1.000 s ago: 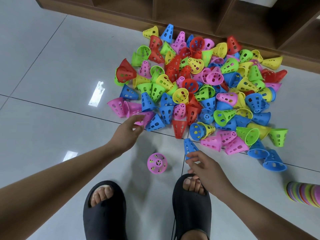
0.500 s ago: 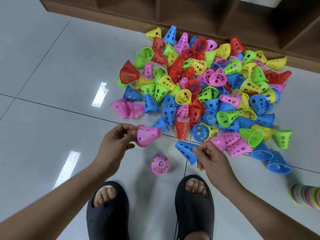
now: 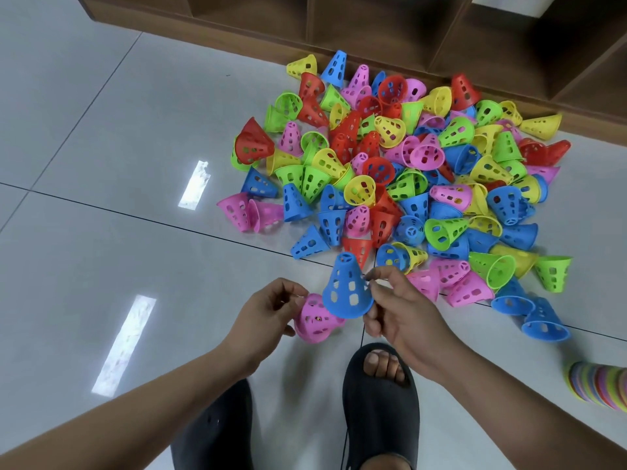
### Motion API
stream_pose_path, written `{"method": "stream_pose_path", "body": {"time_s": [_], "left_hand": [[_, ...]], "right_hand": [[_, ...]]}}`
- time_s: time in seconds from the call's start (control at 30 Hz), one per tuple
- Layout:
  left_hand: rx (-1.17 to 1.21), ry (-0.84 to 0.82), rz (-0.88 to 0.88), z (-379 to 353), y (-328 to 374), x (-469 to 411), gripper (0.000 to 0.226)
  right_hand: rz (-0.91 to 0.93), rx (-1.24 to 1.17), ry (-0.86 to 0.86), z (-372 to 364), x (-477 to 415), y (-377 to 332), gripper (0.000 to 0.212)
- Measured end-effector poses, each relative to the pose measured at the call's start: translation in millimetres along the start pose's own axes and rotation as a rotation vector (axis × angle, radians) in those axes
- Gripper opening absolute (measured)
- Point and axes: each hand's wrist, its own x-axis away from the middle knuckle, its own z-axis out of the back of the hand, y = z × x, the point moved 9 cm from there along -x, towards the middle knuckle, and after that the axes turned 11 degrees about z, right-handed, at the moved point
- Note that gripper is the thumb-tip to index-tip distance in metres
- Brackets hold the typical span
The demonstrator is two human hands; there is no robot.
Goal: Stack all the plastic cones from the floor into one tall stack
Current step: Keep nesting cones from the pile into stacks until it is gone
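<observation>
My right hand (image 3: 403, 320) pinches a blue holed cone (image 3: 347, 291) by its side, tip up and wide end down. My left hand (image 3: 268, 310) holds a pink cone (image 3: 314, 320) at its left side, low over the floor. The blue cone overlaps the pink one's upper right. Whether the pink cone touches the floor, I cannot tell. Beyond my hands lies a big loose pile of cones (image 3: 359, 191) in red, yellow, green, blue and pink.
A striped stack of nested cones (image 3: 600, 385) lies at the right edge. A wooden shelf unit (image 3: 373, 35) borders the pile at the back. My feet in black slippers (image 3: 380, 401) stand just below my hands. Grey floor tiles (image 3: 101, 164) stretch to the left.
Both hands lifted a cone each and came together: the blue cone turned tip up and now sits against the pink one. The pink cone seen alone on the floor no longer shows apart.
</observation>
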Motion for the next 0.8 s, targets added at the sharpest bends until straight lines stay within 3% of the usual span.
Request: {"method": "stream_pose_path", "body": {"time_s": [0.2, 0.53, 0.8], "left_hand": [[-0.059, 0.015, 0.031, 4, -15, -3, 0.017], [-0.19, 0.03, 0.077, 19, -24, -25, 0.019], [-0.266, 0.174, -0.123, 55, 36, -60, 0.012]], "right_hand": [[0.071, 0.456, -0.202, -18, -9, 17, 0.009], [0.16, 0.982, -0.334, -11, -26, 36, 0.008], [0.478, 1.235, -0.168, 11, -70, -13, 0.009]]}}
